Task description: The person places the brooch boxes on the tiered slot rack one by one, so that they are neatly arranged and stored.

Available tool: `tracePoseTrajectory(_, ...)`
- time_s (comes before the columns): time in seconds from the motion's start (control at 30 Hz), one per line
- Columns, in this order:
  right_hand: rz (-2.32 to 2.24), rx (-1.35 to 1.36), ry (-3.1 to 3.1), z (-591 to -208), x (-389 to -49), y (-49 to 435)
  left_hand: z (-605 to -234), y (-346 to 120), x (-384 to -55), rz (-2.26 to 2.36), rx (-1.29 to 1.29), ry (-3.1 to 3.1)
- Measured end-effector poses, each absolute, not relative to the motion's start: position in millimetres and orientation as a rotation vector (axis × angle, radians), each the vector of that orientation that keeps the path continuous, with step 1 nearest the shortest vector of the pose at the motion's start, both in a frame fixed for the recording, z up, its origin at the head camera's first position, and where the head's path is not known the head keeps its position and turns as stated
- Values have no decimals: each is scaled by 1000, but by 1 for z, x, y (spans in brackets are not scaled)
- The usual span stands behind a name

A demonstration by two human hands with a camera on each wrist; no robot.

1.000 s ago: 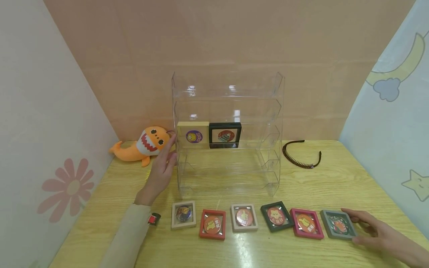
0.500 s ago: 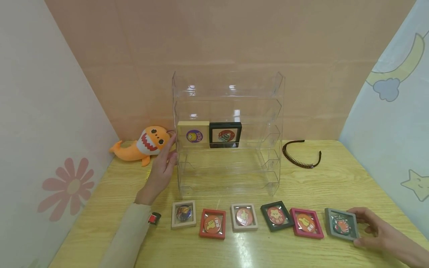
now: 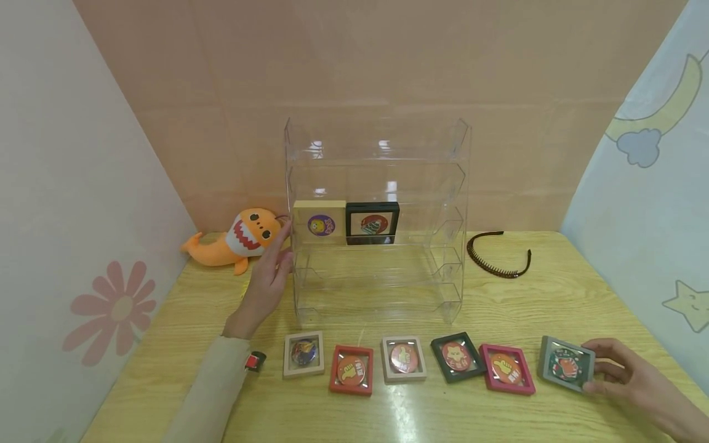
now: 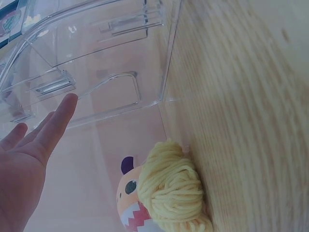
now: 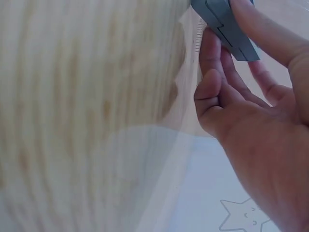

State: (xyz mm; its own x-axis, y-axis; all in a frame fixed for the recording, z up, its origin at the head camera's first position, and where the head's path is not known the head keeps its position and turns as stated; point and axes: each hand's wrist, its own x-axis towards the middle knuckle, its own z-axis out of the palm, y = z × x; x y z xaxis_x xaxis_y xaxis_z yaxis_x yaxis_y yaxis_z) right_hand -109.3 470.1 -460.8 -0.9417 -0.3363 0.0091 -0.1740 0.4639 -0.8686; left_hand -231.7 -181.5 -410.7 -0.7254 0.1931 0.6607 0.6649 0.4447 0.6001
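In the head view my left hand (image 3: pixel 263 289) lies along the left side of a clear acrylic tiered display rack (image 3: pixel 376 287), its fingers extended. The left wrist view has the fingertips right at the clear side panel. On the rack's middle tier stand a yellow framed badge (image 3: pixel 319 223) and a black framed badge (image 3: pixel 372 224), side by side. My right hand (image 3: pixel 631 375) pinches a grey framed badge (image 3: pixel 566 364) by its right edge, thumb below and fingers above. The badge is tilted, its left side towards the other frames. The right wrist view shows its grey edge between thumb and fingers.
Before the rack lies a row of framed badges: beige (image 3: pixel 303 354), red (image 3: pixel 351 371), cream (image 3: pixel 404 359), dark green (image 3: pixel 457 357) and magenta (image 3: pixel 506 369). An orange shark plush (image 3: pixel 255 232) sits left, near yellow yarn (image 4: pixel 171 188). A dark headband (image 3: pixel 490 266) lies right.
My right hand has drawn the grey framed badge slightly right, away from the magenta one, and tilted it up. My left hand has stayed at the rack.
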Motion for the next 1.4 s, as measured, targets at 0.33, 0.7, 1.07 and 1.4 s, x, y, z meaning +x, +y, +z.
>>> tracePoseTrajectory(0.33,-1187,-90,2902,-452,-105,461,-409,-182,-230,-1226,-735,-2196)
tracePoseTrajectory(0.7,-1259,-108,2960,-443,-102,453,-411,-182,-230,-1232,-735,-2186)
tracePoseTrajectory(1.07,-1207,-49,3070,-425,-100,427,-407,-179,-228,-1248,-715,-2192)
tracePoseTrajectory(1.4,-1306,-241,3163,-401,-100,383,-403,-175,-225,-1248,-706,-2180)
